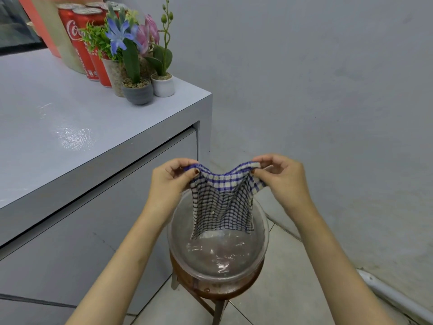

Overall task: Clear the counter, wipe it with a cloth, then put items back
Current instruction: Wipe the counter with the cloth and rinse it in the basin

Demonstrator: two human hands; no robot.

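Note:
A blue-and-white checked cloth [223, 198] hangs spread between both hands, its lower edge dipping into a clear glass bowl [263, 240] of water. My left hand [172, 179] pinches the cloth's upper left corner. My right hand [284, 178] pinches the upper right corner. The bowl rests on a small brown wooden stool [218, 292] on the floor, to the right of the grey counter [70, 127]. The counter's near surface has wet, shiny streaks.
At the counter's far right corner stand red cola cans [80, 43], a glass jar of green and blue flowers [116, 76], a dark grey plant pot [138, 92] and a white plant pot [163, 85]. A grey wall is close on the right; a white pipe [393, 299] runs along its base.

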